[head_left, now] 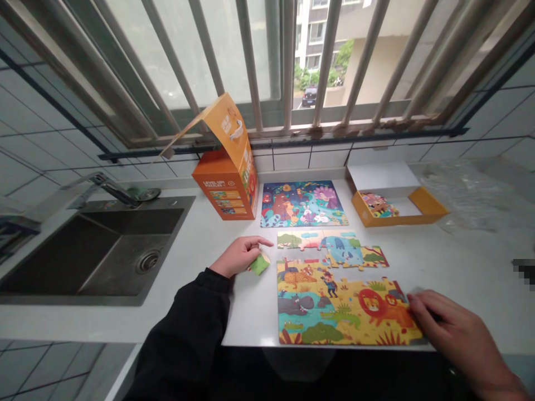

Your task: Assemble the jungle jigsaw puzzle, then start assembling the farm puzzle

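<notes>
My left hand is closed on a small green puzzle piece, its index finger stretched toward the puzzles. Below and right of it lies a jigsaw puzzle with lions, a hippo and a leopard, its upper edge uneven. At that puzzle's right edge rests my right hand, fingers curled and the thumb side touching the border. A separate joined strip with an elephant lies just above, a narrow gap between the two. Farther back is a dark-blue forest puzzle, which looks fully joined.
An orange puzzle box stands with its lid up beside the barred window. A yellow open box holds more pieces at the right, near crumpled clear plastic. A sink with a tap is on the left.
</notes>
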The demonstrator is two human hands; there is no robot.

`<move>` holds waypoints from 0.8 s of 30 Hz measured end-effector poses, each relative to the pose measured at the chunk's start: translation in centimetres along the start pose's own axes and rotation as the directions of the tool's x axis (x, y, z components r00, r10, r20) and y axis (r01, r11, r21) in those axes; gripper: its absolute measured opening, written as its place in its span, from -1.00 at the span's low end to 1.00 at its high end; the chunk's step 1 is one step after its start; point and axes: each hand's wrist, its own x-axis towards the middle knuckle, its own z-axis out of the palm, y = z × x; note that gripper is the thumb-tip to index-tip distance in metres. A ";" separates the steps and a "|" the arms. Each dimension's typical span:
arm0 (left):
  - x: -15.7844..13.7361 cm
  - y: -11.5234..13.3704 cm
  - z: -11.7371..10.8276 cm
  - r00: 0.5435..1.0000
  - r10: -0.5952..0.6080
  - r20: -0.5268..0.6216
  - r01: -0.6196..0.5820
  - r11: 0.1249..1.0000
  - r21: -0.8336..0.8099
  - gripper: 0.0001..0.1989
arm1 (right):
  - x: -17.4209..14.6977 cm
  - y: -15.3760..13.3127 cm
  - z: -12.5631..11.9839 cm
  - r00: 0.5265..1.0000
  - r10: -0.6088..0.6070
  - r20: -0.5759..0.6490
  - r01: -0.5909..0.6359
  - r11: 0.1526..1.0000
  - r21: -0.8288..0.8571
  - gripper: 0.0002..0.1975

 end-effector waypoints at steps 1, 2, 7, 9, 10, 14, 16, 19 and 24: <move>0.0 0.0 0.2 1.000 -0.009 0.024 0.009 1.000 -0.001 -0.65 | 0.0 -0.1 0.0 1.000 0.006 0.001 -0.006 1.000 -0.002 -0.56; 0.1 0.0 0.3 0.999 -0.014 0.032 0.014 1.000 -0.006 -0.66 | 0.0 -0.1 0.0 1.000 0.010 0.001 -0.010 1.000 -0.003 -0.56; -0.3 0.0 0.7 0.999 -0.016 -0.038 0.014 0.997 -0.071 -0.65 | 0.2 -0.8 -0.4 1.000 0.006 0.011 -0.006 1.000 0.001 -0.57; -1.1 0.2 1.3 0.998 -0.005 -0.063 -0.002 0.995 -0.099 -0.60 | 0.4 -1.1 -0.4 1.000 0.002 0.008 -0.002 1.000 0.002 -0.57; -1.5 0.4 1.8 0.998 0.002 -0.066 -0.009 0.994 -0.108 -0.58 | 0.5 -1.2 -0.5 1.000 0.002 0.007 -0.002 1.000 0.005 -0.57; -3.8 1.4 4.3 1.000 0.027 -0.013 -0.029 0.985 -0.171 -0.50 | 0.6 -1.2 -0.4 1.000 0.004 0.010 -0.004 1.000 0.015 -0.57; -4.8 2.0 5.5 0.999 0.043 0.033 -0.036 0.978 -0.205 -0.50 | 0.5 -1.0 -0.5 1.000 -0.004 -0.013 0.004 1.000 0.020 -0.58; -6.4 3.1 7.5 0.994 0.076 0.076 -0.060 0.978 -0.200 -0.56 | 0.0 -1.4 -0.9 0.994 -0.030 -0.101 0.034 0.999 0.035 -0.63; -8.9 5.6 11.4 0.965 0.153 0.215 -0.121 0.981 -0.154 -0.78 | -1.4 -6.2 -1.2 0.997 0.025 -0.075 -0.009 0.979 0.204 -0.74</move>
